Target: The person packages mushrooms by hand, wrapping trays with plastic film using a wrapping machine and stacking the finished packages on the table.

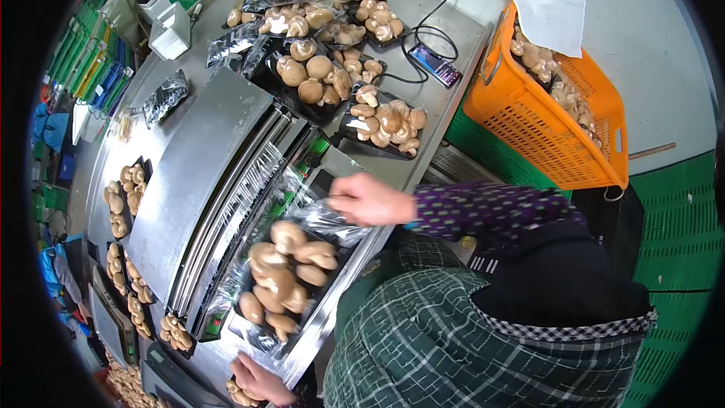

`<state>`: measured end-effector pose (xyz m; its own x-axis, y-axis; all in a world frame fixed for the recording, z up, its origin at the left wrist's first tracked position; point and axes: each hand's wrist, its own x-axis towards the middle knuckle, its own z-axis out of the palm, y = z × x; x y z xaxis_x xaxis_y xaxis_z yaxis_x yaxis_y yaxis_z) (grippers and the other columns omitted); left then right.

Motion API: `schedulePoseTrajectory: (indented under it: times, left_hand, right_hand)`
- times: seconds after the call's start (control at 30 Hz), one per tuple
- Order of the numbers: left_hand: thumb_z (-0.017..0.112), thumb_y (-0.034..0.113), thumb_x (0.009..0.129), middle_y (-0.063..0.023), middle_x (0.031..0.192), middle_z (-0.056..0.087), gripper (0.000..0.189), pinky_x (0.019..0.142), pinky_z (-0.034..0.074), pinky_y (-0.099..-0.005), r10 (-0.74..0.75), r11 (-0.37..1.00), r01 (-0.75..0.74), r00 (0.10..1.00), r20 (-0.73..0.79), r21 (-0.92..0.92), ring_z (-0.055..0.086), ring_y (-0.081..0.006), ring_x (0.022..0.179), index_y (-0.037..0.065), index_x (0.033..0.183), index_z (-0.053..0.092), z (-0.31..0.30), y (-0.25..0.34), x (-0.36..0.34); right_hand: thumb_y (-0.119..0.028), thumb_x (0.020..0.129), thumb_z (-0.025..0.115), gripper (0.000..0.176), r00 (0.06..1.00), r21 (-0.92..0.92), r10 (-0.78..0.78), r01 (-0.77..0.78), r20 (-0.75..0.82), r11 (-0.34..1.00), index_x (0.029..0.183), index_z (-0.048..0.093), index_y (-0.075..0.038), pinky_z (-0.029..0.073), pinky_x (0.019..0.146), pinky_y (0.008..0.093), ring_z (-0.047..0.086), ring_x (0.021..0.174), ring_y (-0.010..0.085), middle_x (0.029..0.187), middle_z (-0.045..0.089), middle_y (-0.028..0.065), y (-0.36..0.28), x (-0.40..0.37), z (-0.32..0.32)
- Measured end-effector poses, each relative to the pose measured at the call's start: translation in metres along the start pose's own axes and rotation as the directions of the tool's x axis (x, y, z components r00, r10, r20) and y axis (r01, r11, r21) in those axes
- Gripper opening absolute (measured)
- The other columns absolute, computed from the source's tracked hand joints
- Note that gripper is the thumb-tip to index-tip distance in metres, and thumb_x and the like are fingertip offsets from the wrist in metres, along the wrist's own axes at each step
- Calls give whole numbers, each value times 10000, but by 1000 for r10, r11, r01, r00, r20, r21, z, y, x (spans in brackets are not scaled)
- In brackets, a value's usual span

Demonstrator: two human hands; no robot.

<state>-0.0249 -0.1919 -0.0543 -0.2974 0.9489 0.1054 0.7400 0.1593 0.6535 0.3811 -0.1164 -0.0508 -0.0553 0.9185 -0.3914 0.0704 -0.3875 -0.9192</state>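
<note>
A black tray of brown mushrooms (283, 276) lies at the front of the metal wrapping machine (200, 181), with clear plastic film (325, 219) over and around it. At the tray's upper end, my right hand (370, 200) is closed on a gathered edge of the film. My left hand (260, 381) is beyond the lower end, its fingers curled together at the film's other edge; the grip itself is partly hidden. Just beside that hand, more mushrooms (240, 394) show at the table's edge.
Several mushroom trays (313, 75) crowd the metal table at the top, near a phone (436, 66) with a black cable. More trays (128, 196) line the machine's far side. An orange crate (544, 106) holding mushrooms stands at upper right, on green crates (491, 151).
</note>
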Motion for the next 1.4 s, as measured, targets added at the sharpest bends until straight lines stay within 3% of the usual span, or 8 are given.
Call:
schedulePoseTrajectory:
  times: [0.13,0.23,0.53,0.83,1.1,1.2,1.3,1.4]
  left_hand:
    - [522,199,903,-186,927,615,220,625,461,-349,-366,827,61,813,453,559,588,-248,815,3,871,619,-29,31,-39]
    - [546,189,873,-169,887,612,198,613,462,-346,-170,970,11,743,648,242,589,-245,781,4,853,617,4,33,-73]
    - [619,159,782,-121,765,601,153,579,467,-336,394,807,32,713,579,-589,593,-237,680,8,799,610,69,109,-30]
    - [422,316,940,-199,1109,527,376,875,414,-411,879,475,-73,78,470,-877,523,-340,1019,-21,1037,558,79,211,-4]
    - [463,335,906,-162,1107,546,374,898,393,-359,540,777,169,317,780,-606,533,-258,1007,1,1058,531,94,216,-11]
    - [469,315,908,-126,1014,589,349,845,407,-324,830,416,377,214,515,-827,556,-212,914,-3,1032,540,108,184,37]
    - [420,282,943,-121,977,598,322,777,412,-321,127,603,282,890,439,-746,552,-183,853,-8,989,553,94,181,37]
    - [401,237,958,-130,932,611,288,720,433,-299,136,713,264,856,498,-649,567,-172,812,-6,997,550,98,162,28]
  right_hand:
    - [-215,910,514,287,936,-137,323,-304,143,943,718,551,-4,397,397,237,510,438,85,571,544,21,22,-64,-36]
    - [-205,826,586,238,933,-525,267,-107,240,844,756,615,20,462,521,329,574,558,174,657,619,118,108,-52,-17]
    - [-56,765,606,188,718,637,-347,-171,603,752,944,555,-25,435,649,218,534,749,84,839,569,-4,42,-61,66]
    - [-166,886,573,219,700,329,-395,236,595,914,1026,577,2,453,775,260,560,919,118,944,613,62,42,-64,44]
    - [-181,794,673,286,774,60,-631,629,54,775,1003,581,-9,483,681,306,626,755,234,918,624,103,-30,-99,3]
    - [-159,833,623,207,914,104,-374,392,-156,914,968,582,-7,455,710,263,551,775,75,854,625,30,-27,-63,-9]
    - [-271,883,580,295,799,560,12,412,-602,719,959,560,13,509,550,252,574,676,127,852,592,51,-32,-7,-57]
    - [-379,882,569,436,596,174,-116,407,-794,897,931,543,53,472,663,301,538,772,136,862,594,110,-20,53,-115]
